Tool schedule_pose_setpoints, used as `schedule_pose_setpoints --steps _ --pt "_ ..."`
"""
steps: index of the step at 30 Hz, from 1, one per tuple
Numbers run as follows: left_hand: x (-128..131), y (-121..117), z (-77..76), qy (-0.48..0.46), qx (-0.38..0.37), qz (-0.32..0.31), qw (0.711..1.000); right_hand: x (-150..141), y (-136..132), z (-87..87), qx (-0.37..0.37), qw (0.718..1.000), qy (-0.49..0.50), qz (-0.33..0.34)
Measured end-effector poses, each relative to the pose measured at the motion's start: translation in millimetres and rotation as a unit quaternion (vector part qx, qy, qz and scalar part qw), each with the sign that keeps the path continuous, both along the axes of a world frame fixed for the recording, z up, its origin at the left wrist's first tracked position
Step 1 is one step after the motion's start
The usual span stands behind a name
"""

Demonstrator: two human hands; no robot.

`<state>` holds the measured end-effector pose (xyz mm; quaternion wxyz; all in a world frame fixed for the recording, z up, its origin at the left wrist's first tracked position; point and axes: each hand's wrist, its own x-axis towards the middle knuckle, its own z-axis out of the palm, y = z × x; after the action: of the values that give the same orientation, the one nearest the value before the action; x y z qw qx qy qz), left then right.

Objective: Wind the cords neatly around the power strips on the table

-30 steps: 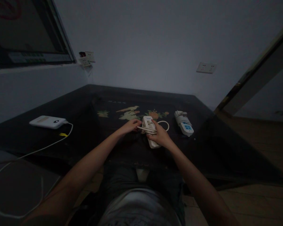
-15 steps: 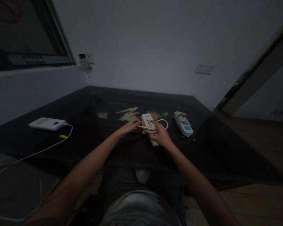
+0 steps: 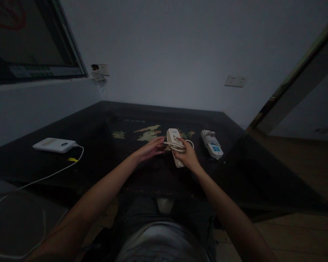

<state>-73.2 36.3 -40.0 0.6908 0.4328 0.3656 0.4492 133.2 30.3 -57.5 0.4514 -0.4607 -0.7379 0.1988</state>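
Observation:
A white power strip [image 3: 179, 162], with its cord [image 3: 176, 146] wound around the middle, is tilted over the dark table in front of me. My right hand [image 3: 189, 157] grips it from the right, fingers and thumb closed over the strip and the cord turns. At its left side is my left hand [image 3: 152, 148], fingers stretched out and apart, the tips right by the cord loops. Whether those tips touch the cord is hard to make out in the dim light. To the right lies a second power strip [image 3: 215, 150], white with a blue socket face and its grey-white cord wrapped round it.
On the left of the dark table [image 3: 98, 120] lies a white power bank [image 3: 54, 145] with a white cable [image 3: 51, 170] running off the front edge. A small yellow piece [image 3: 72, 159] is beside that cable. Wall sockets [image 3: 235, 80] are behind, and a window [image 3: 35, 40] is at left.
The strip in my right hand has shifted slightly right and away from me, and the cord loop at its right has drawn in closer. My left hand's fingers have spread apart.

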Motion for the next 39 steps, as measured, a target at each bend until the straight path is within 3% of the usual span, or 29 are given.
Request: schedule_pose_setpoints --steps 9,19,27,32,39 --pt "1 -1 -6.9 -0.014 0.069 -0.02 0.997 1 7 -7.4 -0.016 1.0 0.022 0.004" --pt "11 14 -33.1 0.019 0.107 0.079 0.991 -6 -3 -9.5 -0.014 0.999 -0.044 0.011" --pt "3 14 -25.7 0.001 0.077 0.131 0.988 -7 -6 -2.6 -0.044 0.995 0.019 0.088" --pt "2 11 -23.9 -0.012 0.048 0.13 0.99 -5 2 -4.6 -0.079 0.988 0.111 0.077" --pt "11 -1 -16.3 -0.045 0.037 0.139 0.989 -5 4 -5.9 -0.09 0.987 0.115 0.065"
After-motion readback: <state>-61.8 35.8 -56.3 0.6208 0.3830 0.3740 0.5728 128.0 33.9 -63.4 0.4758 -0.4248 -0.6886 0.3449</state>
